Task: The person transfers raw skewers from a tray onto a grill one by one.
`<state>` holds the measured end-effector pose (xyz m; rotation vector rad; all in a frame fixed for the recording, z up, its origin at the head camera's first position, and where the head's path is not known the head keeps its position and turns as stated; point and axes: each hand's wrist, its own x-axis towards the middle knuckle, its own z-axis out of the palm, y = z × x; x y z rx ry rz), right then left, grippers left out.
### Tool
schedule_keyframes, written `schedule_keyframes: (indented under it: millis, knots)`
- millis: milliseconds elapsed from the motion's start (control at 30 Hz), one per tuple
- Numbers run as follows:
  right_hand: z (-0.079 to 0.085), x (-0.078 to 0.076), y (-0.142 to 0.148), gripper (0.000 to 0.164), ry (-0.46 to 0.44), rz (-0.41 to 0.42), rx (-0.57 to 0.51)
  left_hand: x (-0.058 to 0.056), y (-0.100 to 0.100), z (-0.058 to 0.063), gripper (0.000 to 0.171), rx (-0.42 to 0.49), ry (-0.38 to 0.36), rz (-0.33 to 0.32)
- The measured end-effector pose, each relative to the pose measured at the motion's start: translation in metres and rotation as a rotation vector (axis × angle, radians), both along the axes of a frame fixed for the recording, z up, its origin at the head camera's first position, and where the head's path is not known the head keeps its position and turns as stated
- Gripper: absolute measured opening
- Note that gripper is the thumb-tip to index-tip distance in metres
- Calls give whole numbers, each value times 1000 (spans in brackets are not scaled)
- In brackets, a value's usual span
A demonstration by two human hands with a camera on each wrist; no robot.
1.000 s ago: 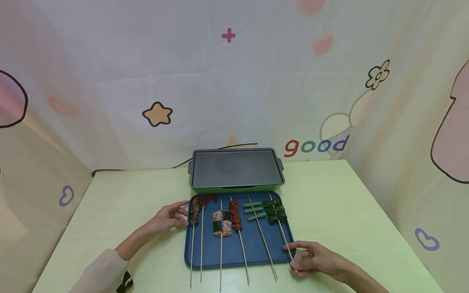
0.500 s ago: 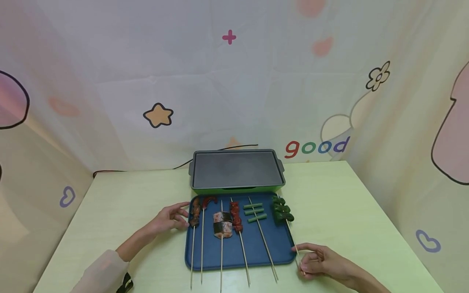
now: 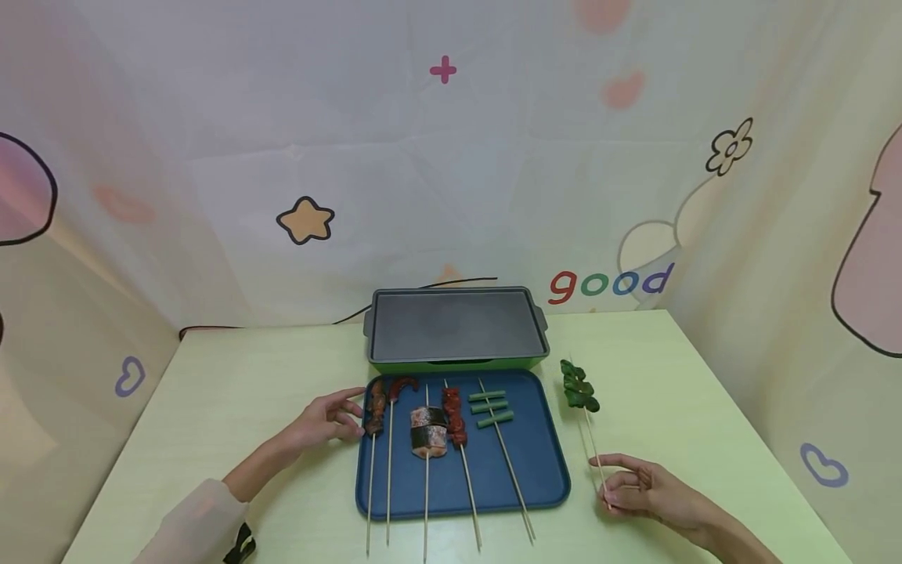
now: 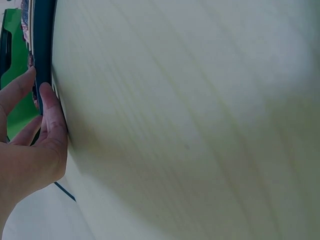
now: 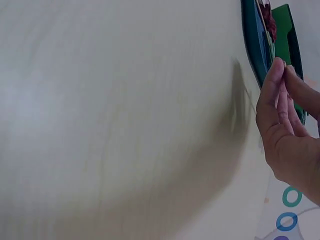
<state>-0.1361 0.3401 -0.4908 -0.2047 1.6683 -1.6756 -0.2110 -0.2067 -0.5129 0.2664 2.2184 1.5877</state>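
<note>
Head view: coloured letters (image 3: 615, 283) read "good" on the cloth (image 3: 451, 196); the right hand (image 3: 651, 495) pinches a leafy green skewer (image 3: 579, 388), right of the rounded blue tray (image 3: 543, 462), whose edge the left hand (image 3: 326, 421) touches, fingers spread. Left wrist: fingertips against the tray. Right wrist: pinching fingertips (skewer mostly hidden).
</note>
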Motion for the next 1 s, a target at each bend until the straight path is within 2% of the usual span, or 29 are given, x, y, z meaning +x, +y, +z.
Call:
schedule_keyframes:
  millis: [300,500,600,800,1000]
  knots:
    - [6,-35,-3,58,136,-144,62,1,-1,0,75,19,0,-9]
    - [18,-58,-19,62,210,-285,94,0,-1,0,76,22,2,-15]
    - [25,-69,-31,63,221,-327,89,0,-3,0,75,28,2,-13]
    - [30,-79,-47,66,260,-325,99,-1,-3,-1,75,42,21,-27]
    - [30,-83,-60,65,305,-273,109,-3,-3,-3,75,58,21,-35]
